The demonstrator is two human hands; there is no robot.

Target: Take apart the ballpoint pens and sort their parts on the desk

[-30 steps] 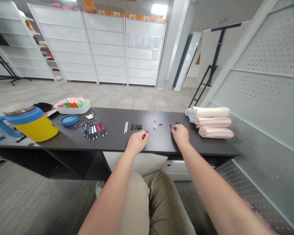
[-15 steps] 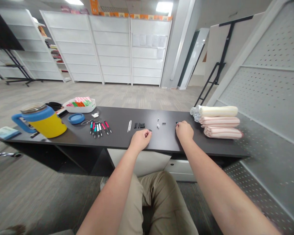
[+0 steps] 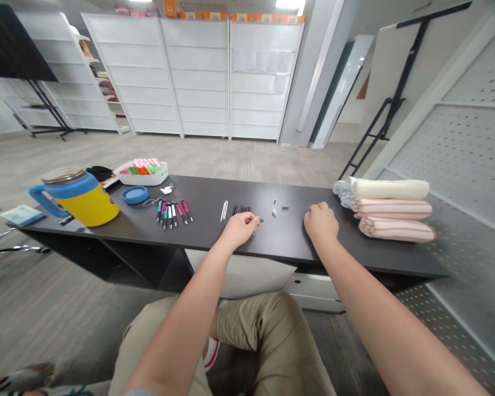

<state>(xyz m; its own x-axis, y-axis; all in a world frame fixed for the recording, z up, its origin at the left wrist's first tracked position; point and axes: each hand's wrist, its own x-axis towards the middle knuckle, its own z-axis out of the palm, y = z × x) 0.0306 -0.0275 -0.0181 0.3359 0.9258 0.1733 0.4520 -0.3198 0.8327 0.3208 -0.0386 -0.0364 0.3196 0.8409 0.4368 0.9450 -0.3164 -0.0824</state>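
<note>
Left hand (image 3: pixel 241 228) and right hand (image 3: pixel 322 221) on dark table (image 3: pixel 289 245), white shelving (image 3: pixel 198 77) behind.

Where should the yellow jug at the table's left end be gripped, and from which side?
The jug stands upright with its lid on, and its round body looks too wide for one hand. Its blue handle sticks out to the person's left, so probably come in from that side and close around the handle's loop.

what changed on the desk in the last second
The right hand slid forward over the small coloured parts that showed at its fingertips; they are now hidden. The left hand edged up to the row of black parts, a small black piece still at its fingertips. Pens, mug and towels unchanged.
</note>
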